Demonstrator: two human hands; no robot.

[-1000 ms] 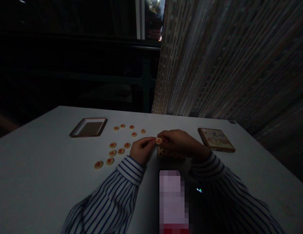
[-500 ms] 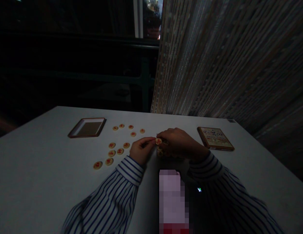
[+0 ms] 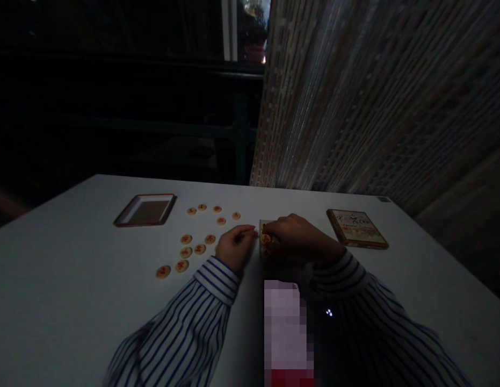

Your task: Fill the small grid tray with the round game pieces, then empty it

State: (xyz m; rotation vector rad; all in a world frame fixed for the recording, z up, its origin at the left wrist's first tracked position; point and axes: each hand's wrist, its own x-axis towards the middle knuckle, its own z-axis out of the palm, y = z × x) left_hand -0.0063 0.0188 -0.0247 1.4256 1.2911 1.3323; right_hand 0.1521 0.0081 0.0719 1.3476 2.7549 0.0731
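Observation:
Round wooden Chinese chess pieces (image 3: 186, 252) with red characters lie scattered on the white table. My right hand (image 3: 300, 236) is closed over a small box with a pale rim (image 3: 267, 221), its fingers on a red-marked Chinese chess piece (image 3: 266, 238). That hand hides most of the box and what lies in it. Just left of the box, my left hand (image 3: 236, 247) has thumb and index finger brought together. A small bit of something shows at its fingertips, too dark to make out.
An open shallow tray (image 3: 147, 210) with a brown rim lies at the back left of the table (image 3: 92, 301). A flat printed box (image 3: 356, 228) lies to the right. A phone (image 3: 285, 328) with a blurred screen is in front. A string curtain (image 3: 314, 97) hangs behind.
The piece between my two hands has moved slightly right and down with my right hand, over the box. My left fingertips have come away from it.

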